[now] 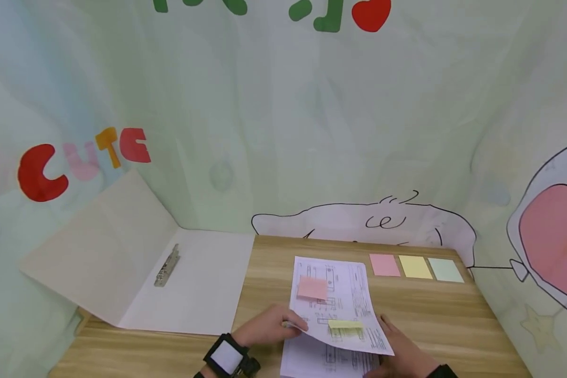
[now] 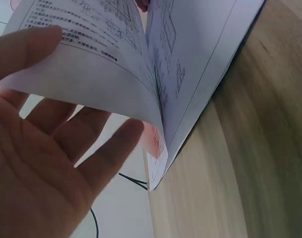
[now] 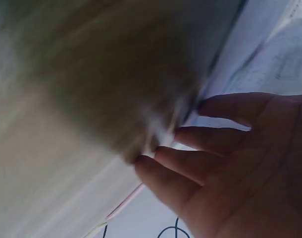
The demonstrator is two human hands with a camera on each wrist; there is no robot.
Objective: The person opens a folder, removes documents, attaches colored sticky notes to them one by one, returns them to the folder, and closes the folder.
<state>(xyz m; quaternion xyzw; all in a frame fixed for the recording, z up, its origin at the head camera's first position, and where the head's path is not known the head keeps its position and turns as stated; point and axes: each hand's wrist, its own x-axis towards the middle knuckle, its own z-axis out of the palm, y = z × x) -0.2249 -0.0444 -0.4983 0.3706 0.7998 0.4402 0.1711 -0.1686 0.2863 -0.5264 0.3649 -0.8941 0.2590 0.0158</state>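
In the head view, my left hand pinches the left edge of a printed sheet, lifting its near part off the printed papers underneath. The left wrist view shows the thumb over the raised sheet and the fingers behind it. A pink sticky note and a yellow sticky note are on this sheet. My right hand is at the right side of the papers. In the right wrist view its fingers extend along the paper edge, close over the table.
A white clip folder lies opened at the left, its cover leaning on the curtain and its metal clip showing. Pink, yellow and pale green sticky notes sit in a row on the wooden table.
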